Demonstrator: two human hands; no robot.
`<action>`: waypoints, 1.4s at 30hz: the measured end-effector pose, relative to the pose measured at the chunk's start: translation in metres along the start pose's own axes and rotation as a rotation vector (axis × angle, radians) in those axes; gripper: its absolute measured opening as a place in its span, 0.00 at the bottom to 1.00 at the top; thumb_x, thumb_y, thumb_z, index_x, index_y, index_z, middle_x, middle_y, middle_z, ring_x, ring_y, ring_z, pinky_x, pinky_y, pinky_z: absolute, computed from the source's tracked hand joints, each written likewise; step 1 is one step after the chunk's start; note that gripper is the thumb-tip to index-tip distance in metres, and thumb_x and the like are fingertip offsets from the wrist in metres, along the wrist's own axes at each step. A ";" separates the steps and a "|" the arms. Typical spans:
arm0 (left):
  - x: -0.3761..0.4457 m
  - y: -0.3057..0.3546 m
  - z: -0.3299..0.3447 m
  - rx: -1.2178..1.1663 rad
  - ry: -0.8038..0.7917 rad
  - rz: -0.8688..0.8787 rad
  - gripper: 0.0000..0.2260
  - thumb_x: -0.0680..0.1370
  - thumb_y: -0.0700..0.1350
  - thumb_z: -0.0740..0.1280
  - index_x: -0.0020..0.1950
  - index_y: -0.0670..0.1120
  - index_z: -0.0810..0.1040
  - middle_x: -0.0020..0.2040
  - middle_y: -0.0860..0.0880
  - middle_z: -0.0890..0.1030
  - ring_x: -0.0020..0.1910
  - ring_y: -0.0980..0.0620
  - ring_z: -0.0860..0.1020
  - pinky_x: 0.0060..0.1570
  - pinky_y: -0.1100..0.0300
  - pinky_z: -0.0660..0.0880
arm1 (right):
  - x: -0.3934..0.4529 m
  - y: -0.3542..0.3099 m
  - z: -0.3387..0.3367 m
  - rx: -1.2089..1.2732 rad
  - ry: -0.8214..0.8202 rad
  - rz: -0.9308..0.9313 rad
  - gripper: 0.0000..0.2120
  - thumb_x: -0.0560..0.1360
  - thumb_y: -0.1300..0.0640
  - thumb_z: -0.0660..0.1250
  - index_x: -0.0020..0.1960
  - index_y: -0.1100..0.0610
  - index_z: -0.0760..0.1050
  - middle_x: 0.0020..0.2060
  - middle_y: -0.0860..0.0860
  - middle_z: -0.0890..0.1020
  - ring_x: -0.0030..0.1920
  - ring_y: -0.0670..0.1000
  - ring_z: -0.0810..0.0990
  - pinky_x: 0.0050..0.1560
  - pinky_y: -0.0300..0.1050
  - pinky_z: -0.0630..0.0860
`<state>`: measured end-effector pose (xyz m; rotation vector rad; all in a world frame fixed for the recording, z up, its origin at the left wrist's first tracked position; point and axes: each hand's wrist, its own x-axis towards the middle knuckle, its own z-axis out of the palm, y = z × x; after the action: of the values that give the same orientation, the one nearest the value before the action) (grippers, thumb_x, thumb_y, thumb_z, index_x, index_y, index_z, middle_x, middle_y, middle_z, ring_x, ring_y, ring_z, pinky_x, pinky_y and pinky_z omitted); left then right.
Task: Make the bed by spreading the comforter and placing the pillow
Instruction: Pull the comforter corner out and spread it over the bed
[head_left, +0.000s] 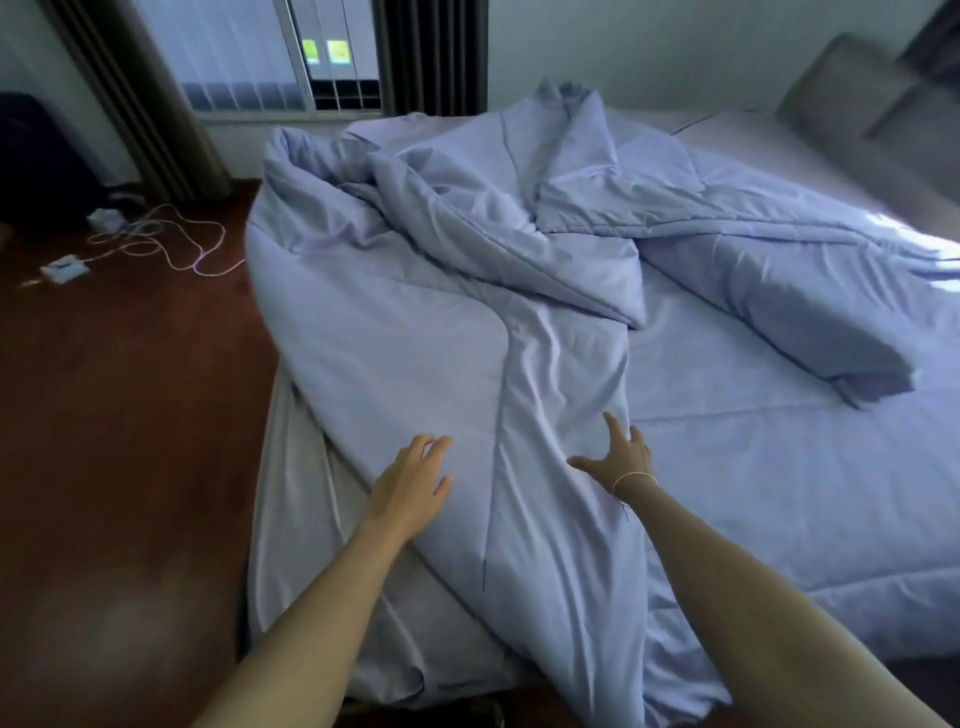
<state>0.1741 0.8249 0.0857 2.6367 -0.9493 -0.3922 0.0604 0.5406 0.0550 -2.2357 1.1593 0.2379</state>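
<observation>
At the foot of the bed (291, 519), the left hand (410, 483) and right hand (621, 460) are reaching with fingers spread, gripping nothing, onto the comforter (415, 332). Its bunched bulk is lying ahead of both hands, heaped toward the far side, the long ridge running away between them; no pillow is plainly showing

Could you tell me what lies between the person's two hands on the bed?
In the head view, a raised fold of the comforter runs between the left hand and right hand; nothing else.
</observation>
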 end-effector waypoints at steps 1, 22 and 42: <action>0.006 -0.001 0.007 0.001 0.004 0.002 0.23 0.79 0.49 0.61 0.73 0.48 0.63 0.70 0.47 0.66 0.65 0.44 0.71 0.60 0.50 0.73 | 0.016 -0.001 0.002 0.012 -0.001 0.006 0.47 0.64 0.38 0.74 0.75 0.41 0.50 0.76 0.57 0.53 0.75 0.60 0.54 0.69 0.60 0.63; 0.084 -0.045 -0.042 -0.042 0.159 -0.030 0.25 0.79 0.52 0.62 0.73 0.43 0.63 0.72 0.41 0.65 0.69 0.39 0.67 0.66 0.45 0.67 | -0.009 -0.102 0.093 0.003 -0.185 -0.420 0.34 0.71 0.56 0.67 0.74 0.48 0.59 0.72 0.55 0.65 0.68 0.59 0.70 0.65 0.48 0.69; 0.075 -0.047 -0.002 0.159 -0.346 0.242 0.38 0.77 0.64 0.58 0.78 0.51 0.43 0.78 0.44 0.39 0.77 0.41 0.43 0.72 0.37 0.48 | -0.214 -0.079 0.161 -0.089 0.129 -0.107 0.33 0.69 0.29 0.43 0.69 0.40 0.65 0.71 0.49 0.67 0.68 0.57 0.68 0.63 0.55 0.68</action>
<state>0.2569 0.8108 0.0586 2.5954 -1.4437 -0.7568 0.0119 0.8157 0.0491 -2.4138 1.1103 0.1050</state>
